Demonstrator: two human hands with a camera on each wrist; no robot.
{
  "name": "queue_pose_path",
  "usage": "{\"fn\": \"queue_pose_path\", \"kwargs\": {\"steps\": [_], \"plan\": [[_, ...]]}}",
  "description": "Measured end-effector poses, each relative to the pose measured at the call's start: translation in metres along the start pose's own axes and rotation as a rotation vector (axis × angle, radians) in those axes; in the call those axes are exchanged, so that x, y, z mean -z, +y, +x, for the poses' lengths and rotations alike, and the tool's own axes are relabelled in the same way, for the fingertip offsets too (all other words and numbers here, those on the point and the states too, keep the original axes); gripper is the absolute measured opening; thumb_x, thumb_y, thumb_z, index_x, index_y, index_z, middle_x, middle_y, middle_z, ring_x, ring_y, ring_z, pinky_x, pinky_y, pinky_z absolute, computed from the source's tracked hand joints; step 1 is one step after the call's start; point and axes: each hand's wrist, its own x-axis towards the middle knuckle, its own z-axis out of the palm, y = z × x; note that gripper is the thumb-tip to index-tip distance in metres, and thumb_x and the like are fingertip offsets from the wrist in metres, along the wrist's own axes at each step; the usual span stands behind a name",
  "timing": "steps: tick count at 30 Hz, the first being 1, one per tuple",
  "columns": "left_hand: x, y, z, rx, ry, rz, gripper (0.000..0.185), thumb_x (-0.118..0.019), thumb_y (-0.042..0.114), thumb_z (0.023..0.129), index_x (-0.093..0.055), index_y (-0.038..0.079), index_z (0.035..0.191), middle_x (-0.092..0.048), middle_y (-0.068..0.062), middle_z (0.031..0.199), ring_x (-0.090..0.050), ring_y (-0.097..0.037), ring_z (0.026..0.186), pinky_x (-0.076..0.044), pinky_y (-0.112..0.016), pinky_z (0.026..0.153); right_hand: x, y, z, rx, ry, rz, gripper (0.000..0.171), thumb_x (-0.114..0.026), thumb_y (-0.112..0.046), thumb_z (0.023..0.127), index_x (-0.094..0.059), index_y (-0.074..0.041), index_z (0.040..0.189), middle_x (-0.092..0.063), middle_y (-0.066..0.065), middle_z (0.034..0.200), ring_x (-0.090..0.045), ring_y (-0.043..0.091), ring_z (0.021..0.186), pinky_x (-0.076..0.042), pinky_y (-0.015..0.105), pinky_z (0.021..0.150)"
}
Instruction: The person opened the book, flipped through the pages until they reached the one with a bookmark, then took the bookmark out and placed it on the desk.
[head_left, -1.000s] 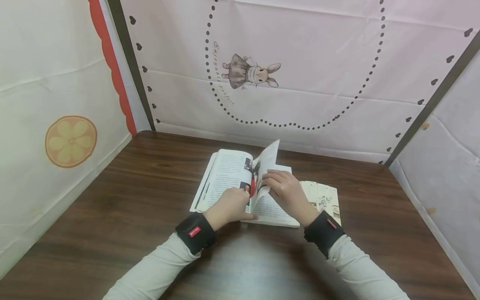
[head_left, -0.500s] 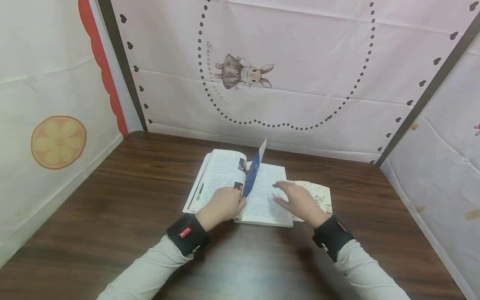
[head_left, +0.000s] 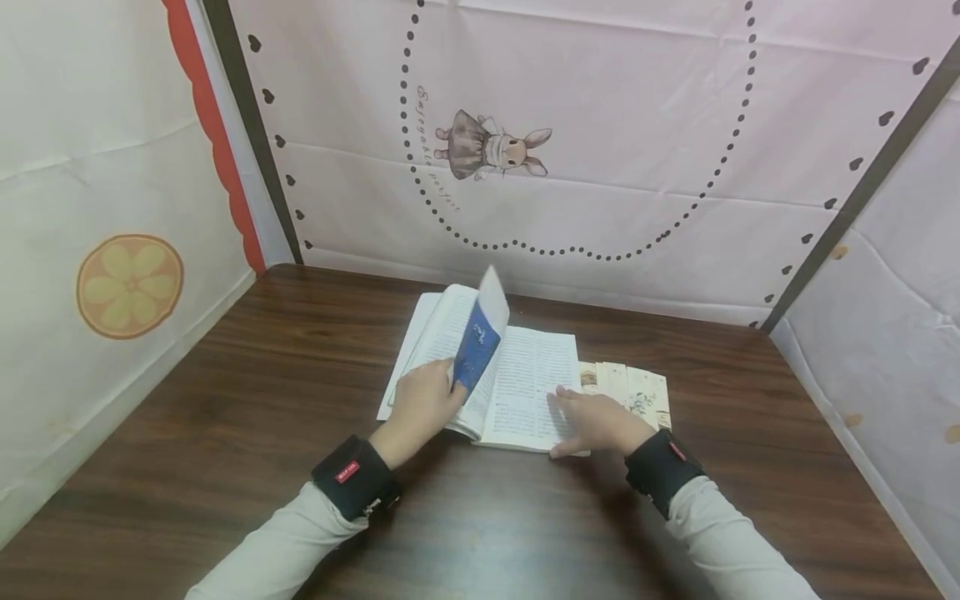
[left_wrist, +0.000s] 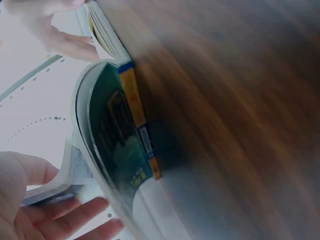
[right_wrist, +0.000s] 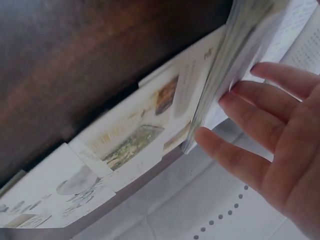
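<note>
An open book (head_left: 534, 375) lies on the brown table. My left hand (head_left: 422, 408) holds its left-hand pages, which are lifted off the stack and curved. Between thumb and fingers stands a page (head_left: 477, 342) with a blue area and a white top, tilted to the left. In the left wrist view, the thumb is on one side of the pages and the fingers on the other; a green cover (left_wrist: 117, 135) shows beneath. My right hand (head_left: 600, 422) rests with spread fingers at the right page's lower outer edge. The right wrist view shows those fingers extended (right_wrist: 250, 112).
Several cream cards with printed pictures (head_left: 643, 394) lie partly under the book's right side, overlapping one another. The wooden table (head_left: 225, 400) reaches back to white printed cloth walls (head_left: 630, 125). A red-edged cloth stands at left.
My left hand has swung left, carrying the blue-and-white page and the left pages over with it. My right hand has let go of a page and come down to the right page's edge.
</note>
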Motion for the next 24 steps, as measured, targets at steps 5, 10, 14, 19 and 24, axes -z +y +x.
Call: {"fn": "queue_pose_path", "kwargs": {"steps": [5,10,14,19,24], "plan": [[-0.001,-0.009,0.001,-0.066,0.06,0.05,0.076,-0.066,-0.003,0.072,-0.039,0.009,0.142,-0.06,-0.022,0.119,-0.062,-0.038,0.099,-0.054,-0.047,0.074,0.001,0.005,0.002,0.005,-0.028,0.024,0.088,-0.074,-0.051,0.073,-0.043,-0.001,0.139,-0.041,0.02,0.145,-0.043,0.034,0.133,-0.038,0.046,0.107],[0.001,-0.013,0.001,-0.314,-0.097,0.244,0.087,-0.066,-0.008,0.075,-0.033,0.029,0.146,-0.017,-0.018,0.156,-0.011,-0.049,0.141,-0.016,-0.073,0.104,0.003,0.006,0.001,0.016,-0.03,0.036,0.087,-0.073,-0.051,0.074,-0.044,-0.001,0.138,-0.042,0.022,0.144,-0.044,0.036,0.131,-0.039,0.047,0.105],[0.0,-0.012,-0.004,-0.57,-0.325,0.301,0.066,-0.064,-0.006,0.08,-0.052,0.027,0.135,-0.029,-0.011,0.154,-0.019,-0.04,0.143,-0.02,-0.062,0.111,0.005,0.006,0.001,0.02,-0.034,0.038,0.086,-0.072,-0.05,0.075,-0.044,0.0,0.139,-0.043,0.022,0.143,-0.046,0.037,0.129,-0.04,0.048,0.104],[-0.002,-0.006,-0.008,-0.528,-0.439,0.224,0.046,-0.064,-0.002,0.081,-0.062,0.015,0.124,-0.047,-0.012,0.142,-0.038,-0.037,0.135,-0.035,-0.052,0.108,0.008,0.006,0.0,-0.002,-0.05,0.072,0.084,-0.072,-0.047,0.078,-0.041,0.001,0.14,-0.045,0.021,0.142,-0.048,0.037,0.127,-0.041,0.048,0.103],[-0.002,-0.002,-0.006,-0.411,-0.446,0.198,0.044,-0.059,0.01,0.088,-0.054,0.008,0.131,-0.051,-0.01,0.139,-0.044,-0.031,0.132,-0.038,-0.048,0.107,0.009,0.003,-0.001,-0.018,-0.075,0.086,0.071,-0.07,-0.032,0.082,-0.042,-0.002,0.14,-0.042,0.021,0.145,-0.046,0.038,0.129,-0.04,0.05,0.104]]}}
